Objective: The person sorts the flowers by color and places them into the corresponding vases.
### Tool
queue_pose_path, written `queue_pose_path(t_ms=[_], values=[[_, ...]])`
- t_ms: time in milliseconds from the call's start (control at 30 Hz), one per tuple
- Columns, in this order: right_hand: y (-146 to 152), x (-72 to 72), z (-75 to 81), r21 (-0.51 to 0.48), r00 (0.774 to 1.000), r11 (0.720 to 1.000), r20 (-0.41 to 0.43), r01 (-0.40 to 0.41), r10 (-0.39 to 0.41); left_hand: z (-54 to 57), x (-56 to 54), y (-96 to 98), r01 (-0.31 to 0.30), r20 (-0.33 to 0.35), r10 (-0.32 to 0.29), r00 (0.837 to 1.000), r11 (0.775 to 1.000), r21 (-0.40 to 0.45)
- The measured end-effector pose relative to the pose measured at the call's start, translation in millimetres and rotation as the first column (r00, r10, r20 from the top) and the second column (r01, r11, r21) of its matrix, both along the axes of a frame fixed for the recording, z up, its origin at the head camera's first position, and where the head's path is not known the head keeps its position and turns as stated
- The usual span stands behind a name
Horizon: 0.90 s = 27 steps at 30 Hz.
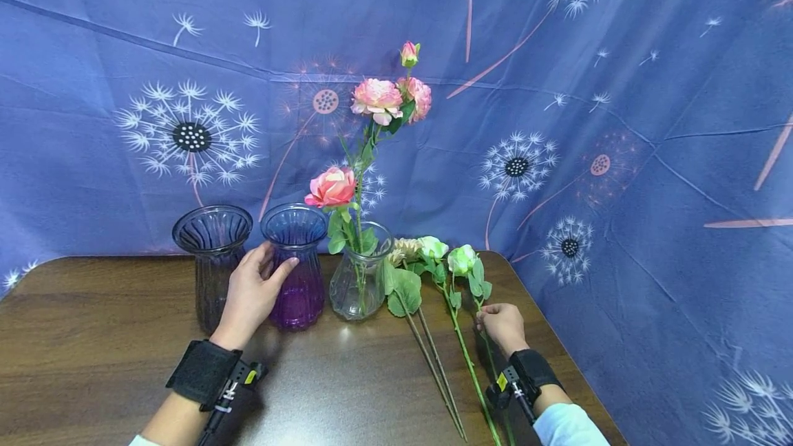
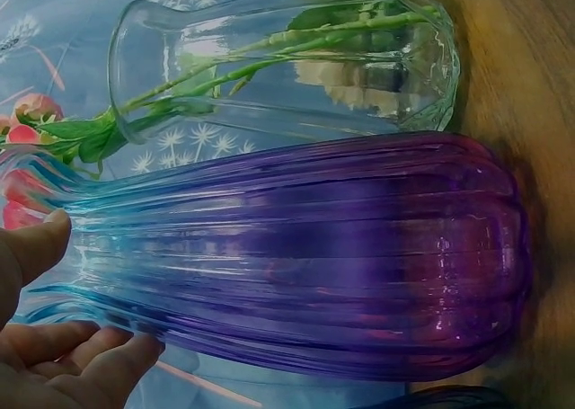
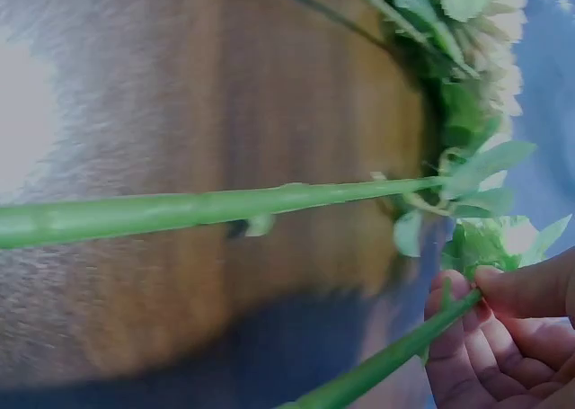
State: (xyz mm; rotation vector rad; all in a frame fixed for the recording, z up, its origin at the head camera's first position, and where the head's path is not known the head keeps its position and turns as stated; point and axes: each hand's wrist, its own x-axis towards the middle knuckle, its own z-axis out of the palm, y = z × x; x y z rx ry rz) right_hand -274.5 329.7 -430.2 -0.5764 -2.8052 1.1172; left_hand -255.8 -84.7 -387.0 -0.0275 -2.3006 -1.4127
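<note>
My left hand (image 1: 252,288) is at the neck of a blue-to-purple ribbed glass vase (image 1: 297,294), its thumb across the front and fingers at the left side. The left wrist view shows the thumb and fingertips straddling the vase's blue neck. At the table's right side my right hand (image 1: 503,325) pinches the green stem (image 3: 386,364) of a pale green-white artificial flower (image 1: 462,260) between thumb and fingers, just below its leaves. Another green-white flower (image 1: 434,248) lies just left of it, its long stem running toward the front edge.
A dark glass vase (image 1: 213,274) stands left of the purple one. To the right, a clear vase (image 1: 358,294) holds tall pink flowers (image 1: 378,98). Cream flowers (image 1: 405,250) with brownish stems lie on the wooden table (image 1: 111,336). Blue dandelion-print fabric (image 1: 434,157) hangs behind.
</note>
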Motion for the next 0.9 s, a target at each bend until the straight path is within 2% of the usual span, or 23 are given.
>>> queue_pose_path(t_ms=[200,467,633,833,900], values=[[0.0,-0.7,23.8,-0.097,0.996,0.995,-0.083,0.010,-0.018,-1.2,0.8,-0.2,-0.004,0.007,0.004,1.000,1.000,-0.002],[-5.0,-0.5,60.6,-0.129,0.976,0.989,-0.216,-0.066,0.037,-1.0,0.7,0.5,-0.018,-0.023,0.018,1.000,1.000,-0.011],[-13.9,1.6,82.2,-0.182,0.952,0.981,-0.305,-0.074,0.015,-0.5,0.7,1.0,-0.011,-0.011,0.011,1.000,1.000,-0.012],[-28.1,6.1,116.6,-0.249,0.923,0.964,-0.386,-0.089,-0.015,-0.3,1.5,0.5,-0.004,-0.009,0.004,1.000,1.000,-0.018],[-34.8,6.5,128.4,-0.262,0.906,0.959,-0.423,-0.104,-0.017,-0.5,1.7,0.3,-0.003,-0.006,0.003,1.000,1.000,-0.022]])
